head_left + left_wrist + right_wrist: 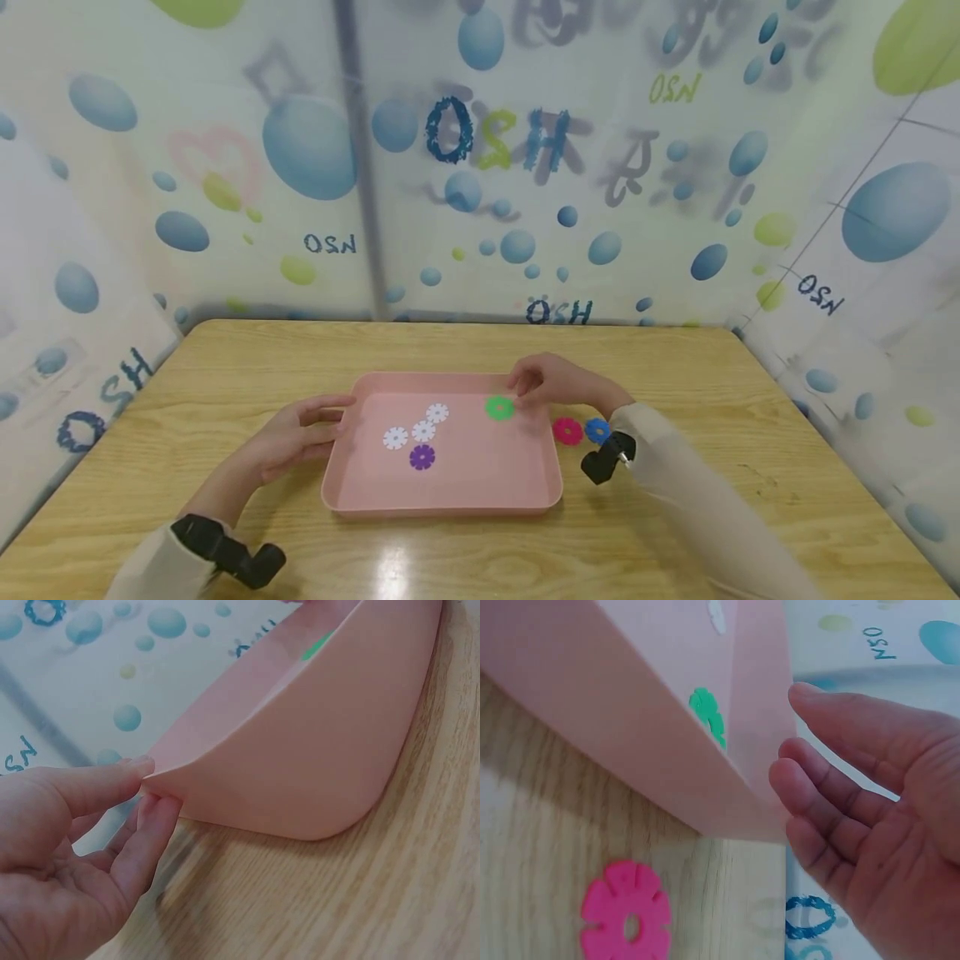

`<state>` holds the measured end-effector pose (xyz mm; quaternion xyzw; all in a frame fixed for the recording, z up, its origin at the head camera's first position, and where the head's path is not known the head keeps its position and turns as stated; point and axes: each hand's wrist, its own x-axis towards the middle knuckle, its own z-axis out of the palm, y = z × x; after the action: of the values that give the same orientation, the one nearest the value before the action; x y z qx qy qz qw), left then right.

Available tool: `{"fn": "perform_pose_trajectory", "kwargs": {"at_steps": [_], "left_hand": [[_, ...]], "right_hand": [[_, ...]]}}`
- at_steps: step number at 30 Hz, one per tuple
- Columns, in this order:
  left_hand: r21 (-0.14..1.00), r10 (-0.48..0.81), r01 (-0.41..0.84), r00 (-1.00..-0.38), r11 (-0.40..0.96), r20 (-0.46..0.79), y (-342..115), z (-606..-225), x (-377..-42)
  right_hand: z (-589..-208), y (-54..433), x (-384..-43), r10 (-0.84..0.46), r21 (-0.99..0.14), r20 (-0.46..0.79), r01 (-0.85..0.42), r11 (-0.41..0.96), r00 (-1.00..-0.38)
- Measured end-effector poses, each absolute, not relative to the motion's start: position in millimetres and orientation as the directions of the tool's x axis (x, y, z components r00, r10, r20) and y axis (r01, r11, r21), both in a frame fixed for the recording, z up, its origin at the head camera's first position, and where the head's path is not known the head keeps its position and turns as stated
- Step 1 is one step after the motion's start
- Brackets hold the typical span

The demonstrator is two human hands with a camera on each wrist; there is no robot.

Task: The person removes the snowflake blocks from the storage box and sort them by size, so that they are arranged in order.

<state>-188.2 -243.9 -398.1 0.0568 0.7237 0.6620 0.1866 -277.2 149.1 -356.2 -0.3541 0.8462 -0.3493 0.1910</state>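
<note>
A pink tray [480, 479] lies on the wooden table. My left hand [300, 432] is at its left side; in the left wrist view, the thumb and fingers [154, 817] pinch the tray's rim at a corner. My right hand [558, 382] is by the far right corner, its fingers loosely bent and the thumb apart, with nothing held between them. Inside the tray, a green notched flower-shaped disc [500, 407] lies near that corner. Several white discs [423, 431] and a purple disc [422, 457] lie in the tray's left half.
On the table right of the tray lie a pink-red notched disc [567, 431] and a blue one [597, 430], the blue one close to the right wrist's camera [606, 460]. A patterned curtain [480, 242] stands behind the table [660, 542].
</note>
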Motion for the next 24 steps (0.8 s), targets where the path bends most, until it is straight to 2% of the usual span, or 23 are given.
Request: {"fn": "perform_pose_trajectory", "kwargs": {"at_steps": [4, 15, 24], "left_hand": [[0.980, 0.330, -0.165, -0.924, 0.114, -0.194, -243.5, -399.0, -188.5], [0.978, 0.327, -0.167, -0.924, 0.122, -0.199, -242.6, -398.2, -189.1], [0.979, 0.328, -0.173, -0.923, 0.108, -0.200, -243.1, -397.2, -188.0]], "right_hand": [[-358.3, 139.1, -284.6, -0.742, -0.716, -0.084, -0.478, 0.509, -0.665], [-353.9, 122.2, -286.9, -0.703, -0.657, -0.233, -0.424, 0.623, -0.672], [-355.1, 120.6, -284.3, -0.718, -0.647, -0.275, -0.429, 0.630, -0.639]]}}
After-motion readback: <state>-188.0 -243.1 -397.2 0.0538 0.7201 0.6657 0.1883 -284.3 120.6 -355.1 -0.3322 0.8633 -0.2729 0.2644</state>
